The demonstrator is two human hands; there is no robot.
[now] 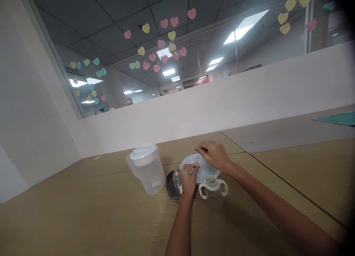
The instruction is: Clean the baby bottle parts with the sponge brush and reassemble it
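My left hand [188, 179] is closed round a small clear part held over a light blue plate [206, 171]. My right hand [214, 154] pinches a thin stick or brush whose tip points down into that small part. A clear baby bottle with two white handles [213, 188] stands open just in front of the plate, close to both hands. A round metal lid or dish [171, 182] lies left of my left hand with a clear piece resting on it.
A translucent plastic jug with a white lid [147, 167] stands left of the metal dish on the wooden table [83, 211]. A teal cloth [340, 118] lies far right. A low white wall [222, 104] with glass above runs behind the table.
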